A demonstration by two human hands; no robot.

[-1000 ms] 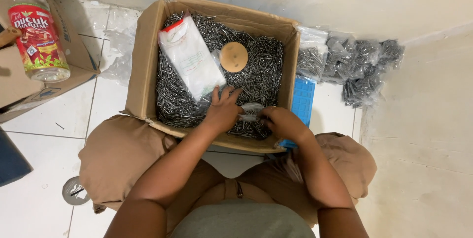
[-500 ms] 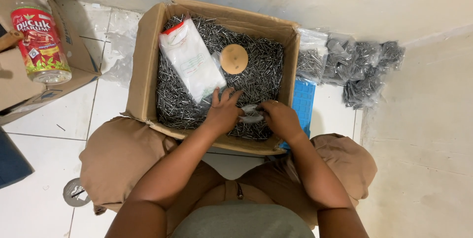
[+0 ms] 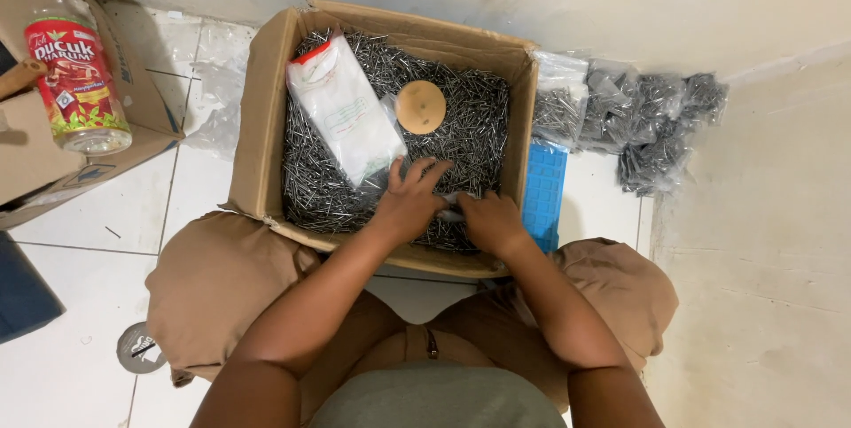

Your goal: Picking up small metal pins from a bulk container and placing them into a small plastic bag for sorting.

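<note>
A small clear bag point(image 3: 450, 206) sits between both hands, on the heap of nails point(image 3: 479, 118) at the near edge of the cardboard box point(image 3: 266, 118). The left hand point(image 3: 409, 199) lies spread over the nails with fingers loosely splayed, touching the bag; the right hand point(image 3: 490, 220) curls around the bag's other end. Farther in lie a white packet point(image 3: 344, 109) and a round wooden disc point(image 3: 420, 106). A blue tray point(image 3: 542, 193) stands just beside the box, filled nail bags point(image 3: 629, 113) beyond it, and 1 bottle point(image 3: 75, 65) well apart at left.

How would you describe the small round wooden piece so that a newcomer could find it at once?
Look into the open cardboard box filled with dark metal nails. Beside the white plastic packet lies a tan wooden disc, the only round, smooth thing among them.
</note>
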